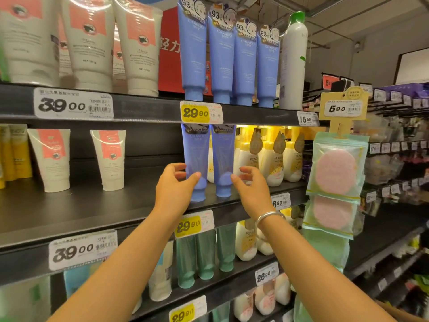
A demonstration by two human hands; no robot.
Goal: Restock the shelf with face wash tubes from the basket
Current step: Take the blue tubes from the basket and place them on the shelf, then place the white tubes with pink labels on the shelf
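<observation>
Two blue face wash tubes stand cap-down side by side on the middle shelf (pixel 130 205), above a yellow 29.90 tag. My left hand (pixel 174 184) is curled round the lower part of the left blue tube (pixel 196 154), thumb across its front and fingers at its left edge. My right hand (pixel 251 185), with a silver bangle on the wrist, hovers beside the right blue tube (pixel 222 154). Its thumb tip touches the tube's right edge and its fingers are loosely spread. Several more blue tubes (pixel 232 61) stand on the shelf above. No basket is in view.
White tubes with pink labels (pixel 108 156) stand far left on the middle shelf, with a bare gap between them and the blue tubes. Yellow-white pump bottles (pixel 271 159) crowd the right side. Hanging sponge packs (pixel 336 173) jut out at the shelf end. Green tubes (pixel 204 254) fill the shelf below.
</observation>
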